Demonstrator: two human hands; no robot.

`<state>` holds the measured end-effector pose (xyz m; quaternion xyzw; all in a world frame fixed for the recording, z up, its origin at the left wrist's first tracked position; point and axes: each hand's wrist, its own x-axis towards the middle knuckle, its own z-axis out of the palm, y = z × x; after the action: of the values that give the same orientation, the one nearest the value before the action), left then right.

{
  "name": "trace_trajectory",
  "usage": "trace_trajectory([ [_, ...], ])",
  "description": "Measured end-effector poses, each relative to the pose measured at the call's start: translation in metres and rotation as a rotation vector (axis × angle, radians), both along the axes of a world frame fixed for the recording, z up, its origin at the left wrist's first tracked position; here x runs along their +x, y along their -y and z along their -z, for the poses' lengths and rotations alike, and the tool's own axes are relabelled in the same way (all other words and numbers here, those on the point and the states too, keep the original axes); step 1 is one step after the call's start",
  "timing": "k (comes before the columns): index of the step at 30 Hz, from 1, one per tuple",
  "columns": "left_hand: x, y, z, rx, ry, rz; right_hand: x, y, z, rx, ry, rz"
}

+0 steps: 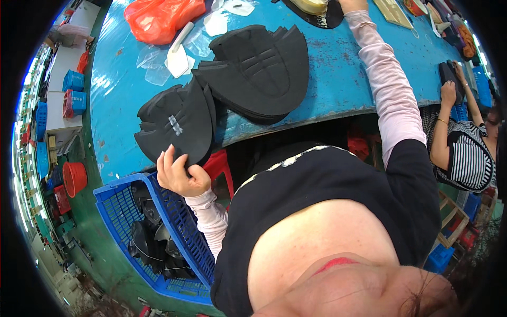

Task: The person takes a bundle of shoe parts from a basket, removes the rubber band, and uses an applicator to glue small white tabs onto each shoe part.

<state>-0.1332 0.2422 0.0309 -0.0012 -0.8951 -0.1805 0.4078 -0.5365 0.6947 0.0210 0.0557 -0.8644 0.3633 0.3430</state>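
Observation:
My left hand (182, 177) is at the near edge of a smaller stack of black foam pieces (193, 124), fingers apart, fingertips against the edge. These rounded pieces have notched far sides, and a small clear, shiny strip (175, 126) lies on the top one. Overlapping it to the right is a larger stack of similar black foam pieces (264, 68) with grooved lines. My right arm stretches to the far side, where my right hand (353, 5) is cut off by the upper edge and its fingers are hidden. Left of it a pale yellow object (312, 5) rests on a black speckled piece (330, 20).
A red plastic bag (161, 18), clear film and white pieces (179, 61) lie at the back left of the blue table (119, 105). Below its near left edge stands a blue crate (121, 211) holding black parts. At the right, another person's hands (449, 92) hold a dark piece.

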Motion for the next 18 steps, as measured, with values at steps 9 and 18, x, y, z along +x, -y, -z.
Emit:
trace_trajectory([
  [9, -0.051, -0.071, -0.049, -0.092, 0.156, 0.529, 0.117, 0.066, -0.053, -1.207, 0.359, -0.665],
  [18, -0.082, -0.091, -0.025, -0.110, 0.159, 0.652, 0.221, 0.146, -0.075, -0.106, 0.005, -0.912],
])
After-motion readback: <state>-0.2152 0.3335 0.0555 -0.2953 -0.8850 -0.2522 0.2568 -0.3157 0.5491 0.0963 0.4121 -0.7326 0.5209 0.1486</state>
